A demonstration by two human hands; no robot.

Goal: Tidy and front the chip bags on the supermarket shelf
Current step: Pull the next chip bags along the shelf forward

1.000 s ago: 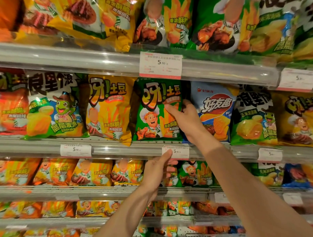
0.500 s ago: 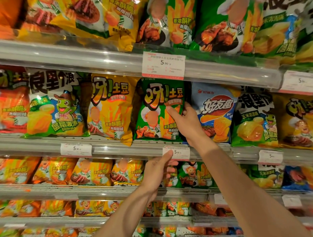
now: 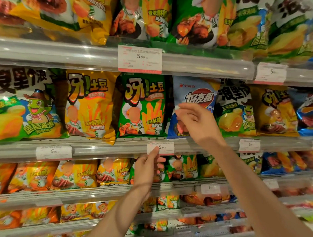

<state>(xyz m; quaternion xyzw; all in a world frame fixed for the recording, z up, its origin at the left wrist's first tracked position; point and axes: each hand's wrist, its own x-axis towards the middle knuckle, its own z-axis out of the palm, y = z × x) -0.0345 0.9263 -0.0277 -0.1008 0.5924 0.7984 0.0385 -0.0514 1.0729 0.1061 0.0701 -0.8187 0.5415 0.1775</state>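
A green chip bag [image 3: 142, 107] stands upright and faces front on the middle shelf. Right of it is a pale blue chip bag [image 3: 194, 93]. My right hand [image 3: 198, 123] hovers in front of the blue bag's lower half, fingers spread and loosely curled, holding nothing. My left hand [image 3: 147, 169] is lower, with a fingertip touching the price tag [image 3: 161, 147] on the shelf rail [image 3: 101, 150]. A yellow chip bag [image 3: 88, 105] stands left of the green one.
A green-and-white frog bag [image 3: 26, 106] fills the far left; another frog bag [image 3: 234, 110], a yellow bag [image 3: 274, 111] and a blue bag [image 3: 308, 113] stand at the right. Full shelves run above and below, with price tags on the rails.
My right hand has let go of the green bag's right edge and moved right, in front of the blue bag. The left hand stays at the price tag.
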